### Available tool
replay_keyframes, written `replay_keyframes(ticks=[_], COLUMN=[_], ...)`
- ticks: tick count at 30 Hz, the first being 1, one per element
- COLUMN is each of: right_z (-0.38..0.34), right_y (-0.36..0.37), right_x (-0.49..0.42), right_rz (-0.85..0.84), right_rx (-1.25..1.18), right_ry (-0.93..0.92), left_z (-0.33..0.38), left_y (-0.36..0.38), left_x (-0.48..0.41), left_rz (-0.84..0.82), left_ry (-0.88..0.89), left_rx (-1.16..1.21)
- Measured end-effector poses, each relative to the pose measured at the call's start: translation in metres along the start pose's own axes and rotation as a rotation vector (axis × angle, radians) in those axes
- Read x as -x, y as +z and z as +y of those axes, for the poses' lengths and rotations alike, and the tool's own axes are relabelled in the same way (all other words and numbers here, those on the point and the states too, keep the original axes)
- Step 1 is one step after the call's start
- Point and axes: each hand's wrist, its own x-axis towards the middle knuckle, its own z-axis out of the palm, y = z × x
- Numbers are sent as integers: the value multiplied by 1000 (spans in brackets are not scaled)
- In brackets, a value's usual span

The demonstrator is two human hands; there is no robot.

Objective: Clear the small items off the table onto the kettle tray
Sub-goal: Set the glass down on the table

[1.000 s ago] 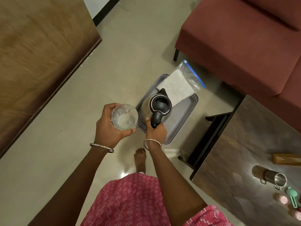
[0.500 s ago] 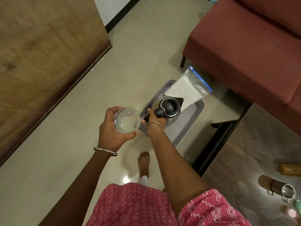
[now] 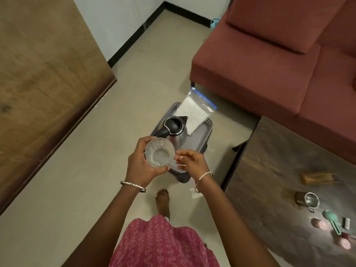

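Two hands meet at frame centre: the left hand (image 3: pixel 141 166) grips a glass bowl (image 3: pixel 159 152), the right hand (image 3: pixel 190 160), loosely open and empty, reaches it, so placing it on the kettle tray (image 3: pixel 204 132) beside the kettle (image 3: pixel 174 128) seems next.

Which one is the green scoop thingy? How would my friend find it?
Look at the dark table at the right, beside the red sofa. Near its front edge, past the metal cup lying on its side, sit small pink round items. The scoop lies among them: the only mint-green thing, with a long handle.
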Motion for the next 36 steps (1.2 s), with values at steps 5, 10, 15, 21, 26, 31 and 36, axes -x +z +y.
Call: replay_keyframes(ticks=[5, 10, 15, 21, 26, 31, 36], right_z=[0, 9, 33, 68, 97, 117, 134], right_y=[-72, -152, -228, -319, -380, -435, -496], right_x=[76, 157, 239, 320, 370, 392, 393], right_rz=[-5, 3, 36, 170, 341, 514, 672], right_rx=[317, 315, 248, 208, 197, 200, 214], right_ry=[-335, -420, -440, -417, -433, -457, -459], left_z=[46, 95, 142, 191, 226, 251, 270], left_y=[51, 116, 182, 257, 320, 381, 450], left_x=[47, 111, 178, 245, 283, 300, 303], left_rz=[-85, -203, -354, -590, -810, -961, -1070], left_ry=[115, 178, 255, 326, 387, 403, 404], left_rx=[37, 119, 172, 189, 167, 153, 95])
